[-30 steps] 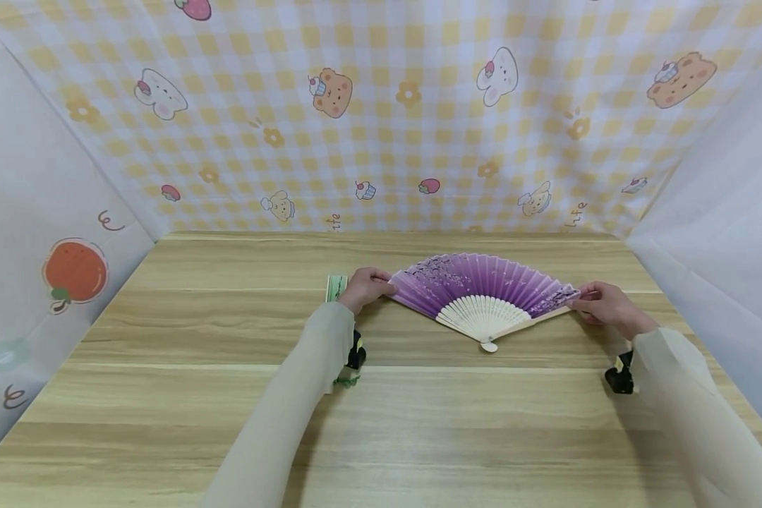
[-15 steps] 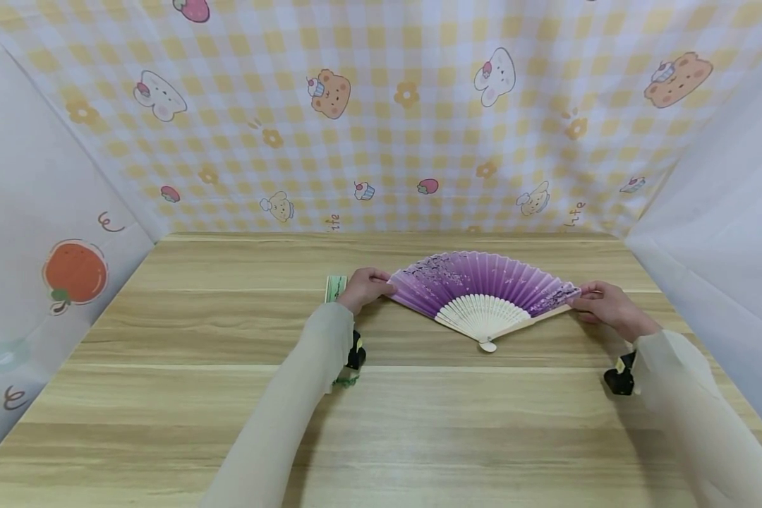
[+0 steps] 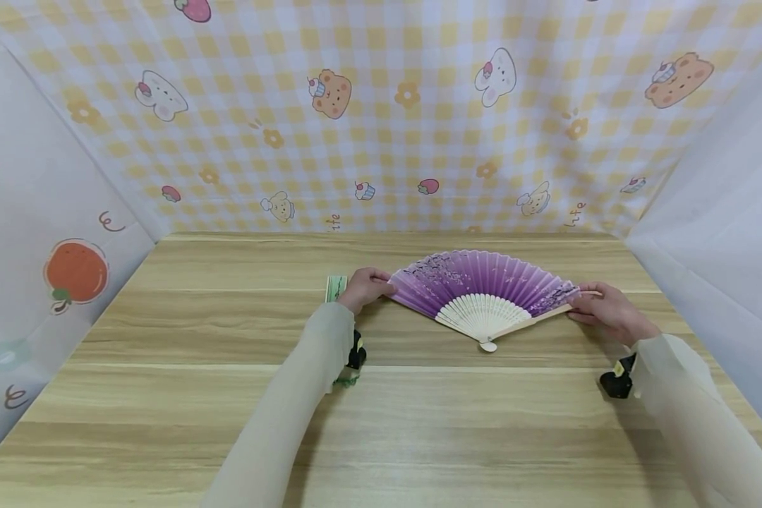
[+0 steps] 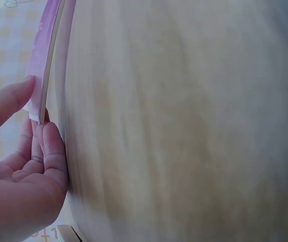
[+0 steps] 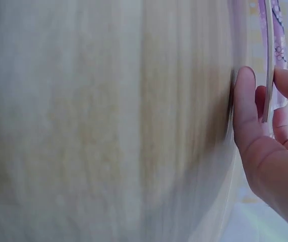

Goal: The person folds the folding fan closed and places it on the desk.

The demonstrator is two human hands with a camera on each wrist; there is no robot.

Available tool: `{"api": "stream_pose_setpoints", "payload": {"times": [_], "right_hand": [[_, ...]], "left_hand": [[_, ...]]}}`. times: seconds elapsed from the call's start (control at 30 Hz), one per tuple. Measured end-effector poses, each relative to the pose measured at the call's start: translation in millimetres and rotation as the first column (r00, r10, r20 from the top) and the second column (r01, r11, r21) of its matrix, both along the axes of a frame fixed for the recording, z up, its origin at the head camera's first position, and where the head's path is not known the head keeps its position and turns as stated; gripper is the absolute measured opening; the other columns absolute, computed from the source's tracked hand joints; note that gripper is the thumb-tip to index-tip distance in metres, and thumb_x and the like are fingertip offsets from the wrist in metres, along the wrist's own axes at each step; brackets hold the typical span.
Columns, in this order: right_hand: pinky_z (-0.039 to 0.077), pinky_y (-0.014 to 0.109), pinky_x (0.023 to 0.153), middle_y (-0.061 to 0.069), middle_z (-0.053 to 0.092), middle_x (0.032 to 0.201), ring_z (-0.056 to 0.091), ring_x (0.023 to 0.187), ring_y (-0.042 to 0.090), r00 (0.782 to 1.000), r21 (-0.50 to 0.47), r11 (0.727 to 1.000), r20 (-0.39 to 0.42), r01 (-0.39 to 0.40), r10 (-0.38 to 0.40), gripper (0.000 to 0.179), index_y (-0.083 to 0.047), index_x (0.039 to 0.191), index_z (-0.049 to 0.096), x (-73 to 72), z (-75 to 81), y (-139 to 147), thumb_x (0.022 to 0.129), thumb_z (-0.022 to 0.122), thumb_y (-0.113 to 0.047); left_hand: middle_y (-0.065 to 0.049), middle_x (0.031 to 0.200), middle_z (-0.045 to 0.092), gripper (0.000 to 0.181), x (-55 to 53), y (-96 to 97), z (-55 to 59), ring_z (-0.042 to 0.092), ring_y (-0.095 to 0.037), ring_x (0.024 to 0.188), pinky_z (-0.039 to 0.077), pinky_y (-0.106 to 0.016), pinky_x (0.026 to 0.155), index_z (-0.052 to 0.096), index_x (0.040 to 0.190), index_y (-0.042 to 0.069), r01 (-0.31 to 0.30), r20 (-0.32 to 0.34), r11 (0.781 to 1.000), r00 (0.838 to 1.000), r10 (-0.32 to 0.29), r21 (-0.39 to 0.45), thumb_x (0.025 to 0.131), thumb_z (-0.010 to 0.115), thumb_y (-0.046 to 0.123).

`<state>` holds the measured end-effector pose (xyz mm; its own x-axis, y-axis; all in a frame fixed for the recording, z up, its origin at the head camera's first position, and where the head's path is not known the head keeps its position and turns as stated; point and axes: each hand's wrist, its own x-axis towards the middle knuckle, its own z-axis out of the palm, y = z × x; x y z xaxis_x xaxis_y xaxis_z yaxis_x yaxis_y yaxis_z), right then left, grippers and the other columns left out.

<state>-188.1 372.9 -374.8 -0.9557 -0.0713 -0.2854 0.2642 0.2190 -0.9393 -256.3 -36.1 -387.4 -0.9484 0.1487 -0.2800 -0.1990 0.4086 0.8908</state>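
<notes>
Arms (image 3: 273, 416) outstretched, left hand (image 3: 363, 288) and right hand (image 3: 611, 310) seemingly pinch the fan (image 3: 476, 279) either side.

The left sleeve (image 3: 296, 395) covers most of a green-patterned strip (image 3: 336, 285), so its full form cannot be told. The wrist views crop the purple folding fan (image 4: 43, 55) at the top, the left hand (image 4: 25, 194) and right hand (image 5: 277, 166) at the side, and blur the wooden tabletop (image 4: 159, 126).
</notes>
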Motion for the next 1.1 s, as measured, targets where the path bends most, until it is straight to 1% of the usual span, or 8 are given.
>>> {"api": "stream_pose_setpoints", "payload": {"times": [0.13,0.3,0.43,0.57,0.67,0.77,0.83,1.1], "right_hand": [[0.050,0.023,0.078,-0.004,0.059,0.082,0.061,0.077,0.008,0.999,-0.103,0.995,0.039,0.013,-0.009,0.035,0.011,0.119,0.027,0.4,0.6,-1.2,0.091,0.043,-0.001],[0.050,0.023,0.079,-0.001,0.060,0.084,0.061,0.078,0.009,0.999,-0.189,0.982,0.048,0.020,-0.011,0.054,0.016,0.128,0.013,2.7,1.1,-4.2,0.090,0.047,-0.001],[0.050,0.024,0.080,-0.001,0.060,0.084,0.061,0.079,0.009,0.999,-0.258,0.966,0.045,0.028,-0.017,0.065,0.015,0.132,0.001,3.7,0.8,-6.0,0.088,0.048,0.003],[0.049,0.025,0.080,0.001,0.061,0.085,0.061,0.080,0.011,0.998,-0.325,0.945,0.054,0.039,-0.023,0.070,0.011,0.135,-0.001,4.4,1.7,-7.5,0.086,0.048,0.008],[0.049,0.026,0.081,0.003,0.061,0.086,0.061,0.080,0.013,0.998,-0.375,0.926,0.056,0.051,-0.032,0.058,0.005,0.132,0.017,5.2,2.5,-9.2,0.084,0.048,0.010],[0.049,0.026,0.080,0.005,0.061,0.086,0.061,0.079,0.014,0.998,-0.426,0.902,0.052,0.065,-0.048,0.042,-0.005,0.120,0.033,5.8,3.3,-11.4,0.084,0.046,0.013],[0.050,0.025,0.079,0.006,0.060,0.085,0.062,0.079,0.015,0.997,-0.452,0.889,0.045,0.073,-0.059,0.036,-0.009,0.111,0.036,6.1,4.1,-13.1,0.084,0.045,0.015],[0.050,0.025,0.080,0.006,0.059,0.084,0.061,0.078,0.014,0.994,-0.476,0.872,0.059,0.109,-0.092,0.036,-0.011,0.108,0.036,7.8,7.7,-17.0,0.084,0.046,0.014]], "left_hand": [[-0.009,0.092,0.061,0.031,-0.5,0.2,-0.5,0.054,-0.017,0.080,0.042,-0.023,0.066,0.057,0.105,0.003,0.000,0.006,1.000,1.000,0.000,0.005,0.078,0.067,0.013],[-0.009,0.092,0.060,0.032,-1.9,0.2,-0.6,0.052,-0.016,0.078,0.042,-0.022,0.064,0.057,0.106,0.004,0.004,0.014,1.000,1.000,-0.004,0.001,0.077,0.067,0.013],[-0.009,0.093,0.060,0.034,-2.3,0.2,0.1,0.052,-0.016,0.078,0.043,-0.023,0.066,0.056,0.108,0.003,0.004,0.021,1.000,1.000,-0.004,0.012,0.077,0.067,0.012],[-0.010,0.091,0.061,0.032,-2.3,0.0,0.6,0.054,-0.015,0.075,0.046,-0.024,0.069,0.056,0.107,0.002,-0.001,0.027,0.999,1.000,0.000,0.049,0.078,0.066,0.008],[-0.011,0.091,0.061,0.030,-2.7,-0.7,1.1,0.055,-0.015,0.073,0.049,-0.025,0.070,0.056,0.106,0.000,0.001,0.033,0.996,0.999,-0.004,0.085,0.078,0.065,0.006],[-0.011,0.092,0.060,0.030,-2.7,-1.8,2.7,0.055,-0.014,0.074,0.051,-0.025,0.072,0.055,0.106,0.000,0.005,0.052,0.994,0.999,-0.011,0.113,0.078,0.064,0.004],[-0.010,0.093,0.059,0.030,-2.4,-3.0,4.1,0.055,-0.014,0.075,0.051,-0.026,0.073,0.054,0.108,-0.001,0.006,0.070,0.991,0.997,-0.016,0.136,0.079,0.063,0.003],[-0.011,0.092,0.058,0.034,-0.5,-6.7,9.7,0.055,-0.014,0.073,0.052,-0.027,0.073,0.050,0.113,-0.002,0.013,0.126,0.980,0.991,-0.039,0.199,0.081,0.060,0.000]]}}
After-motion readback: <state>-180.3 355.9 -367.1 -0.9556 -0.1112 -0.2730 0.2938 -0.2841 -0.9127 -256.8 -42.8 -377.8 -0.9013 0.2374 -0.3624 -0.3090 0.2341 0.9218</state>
